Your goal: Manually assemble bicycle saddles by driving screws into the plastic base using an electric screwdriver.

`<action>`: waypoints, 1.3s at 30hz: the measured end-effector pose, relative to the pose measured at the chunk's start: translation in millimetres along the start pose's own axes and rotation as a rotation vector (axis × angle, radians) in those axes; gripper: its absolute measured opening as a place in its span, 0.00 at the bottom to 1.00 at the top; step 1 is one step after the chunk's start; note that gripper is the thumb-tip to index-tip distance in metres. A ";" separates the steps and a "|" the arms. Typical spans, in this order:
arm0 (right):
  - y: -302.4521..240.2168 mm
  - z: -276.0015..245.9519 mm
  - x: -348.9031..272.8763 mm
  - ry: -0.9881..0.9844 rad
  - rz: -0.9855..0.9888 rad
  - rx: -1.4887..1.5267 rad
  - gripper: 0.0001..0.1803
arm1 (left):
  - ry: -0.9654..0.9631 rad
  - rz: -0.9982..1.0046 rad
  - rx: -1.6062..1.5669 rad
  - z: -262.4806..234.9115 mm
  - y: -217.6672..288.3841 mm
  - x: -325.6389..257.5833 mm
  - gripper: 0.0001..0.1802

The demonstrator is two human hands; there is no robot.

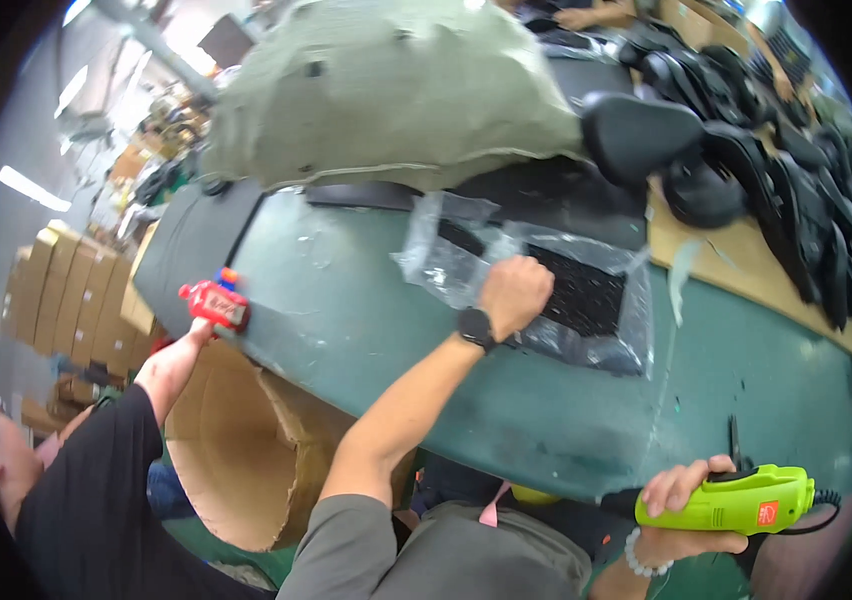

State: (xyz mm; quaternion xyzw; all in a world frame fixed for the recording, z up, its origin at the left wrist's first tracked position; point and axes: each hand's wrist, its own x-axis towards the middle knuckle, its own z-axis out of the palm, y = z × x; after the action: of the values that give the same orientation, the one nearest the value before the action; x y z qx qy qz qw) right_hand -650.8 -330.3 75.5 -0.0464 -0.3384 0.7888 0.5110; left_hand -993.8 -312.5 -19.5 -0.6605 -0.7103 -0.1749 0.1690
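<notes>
Left hand (pixel 516 293) rests closed as a fist on the clear crinkled plastic bag holding a black mesh piece (pixel 586 295), pinning it to the green surface (pixel 366 330). Right hand (pixel 681 500) grips a lime-green plastic power tool (pixel 741 498). If the fist lifts, the slick bag could slide.

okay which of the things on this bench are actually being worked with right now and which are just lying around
In hand:
left hand pressing on the clear plastic bag of black parts
right hand gripping the lime-green power tool

Lying about:
black moulded seats
grey-green cloth bundle
cardboard sheet
stacked cartons
a co-worker's red tape dispenser
</notes>
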 end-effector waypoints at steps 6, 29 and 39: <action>-4.2 -3.1 33.6 -0.154 -0.367 -0.195 0.51 | -0.195 -0.754 -1.433 -38.4 100.5 -31.4 0.12; -35.4 -79.3 37.4 0.209 -0.434 0.016 0.60 | -0.148 -0.512 -1.143 -0.5 126.1 84.1 0.24; -50.5 -85.7 14.2 0.317 -0.282 -0.117 0.55 | 0.056 -1.105 -1.631 145.7 -38.3 223.6 0.36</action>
State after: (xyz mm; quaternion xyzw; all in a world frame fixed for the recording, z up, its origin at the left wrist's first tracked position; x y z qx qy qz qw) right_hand -582.4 -264.1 43.1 -0.1517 -0.3021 0.6713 0.6596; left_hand -1048.9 -49.6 -43.5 -0.1455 -0.5763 -0.6814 -0.4271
